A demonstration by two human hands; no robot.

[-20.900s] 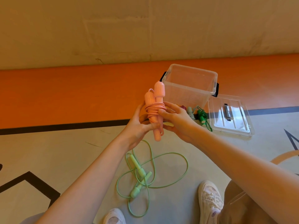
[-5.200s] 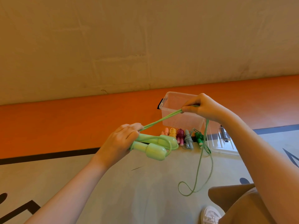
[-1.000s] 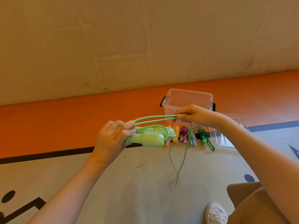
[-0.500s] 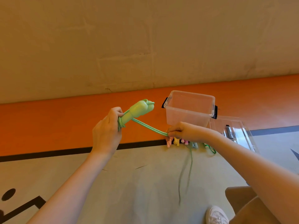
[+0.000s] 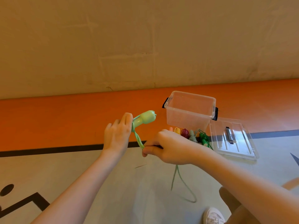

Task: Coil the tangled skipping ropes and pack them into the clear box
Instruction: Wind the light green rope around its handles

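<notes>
The left hand (image 5: 116,136) grips the green handles (image 5: 145,118), their ends jutting past its fingers; the right hand (image 5: 168,147) pinches the doubled cord (image 5: 137,138) just below. The cord looks light, limp and slick, so keep it taut; slack dangles beneath the right fingers

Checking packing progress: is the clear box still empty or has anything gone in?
Empty. The clear box shows only bare see-through walls; the coiled ropes lie on the floor in front, and its lid lies beside it.
</notes>
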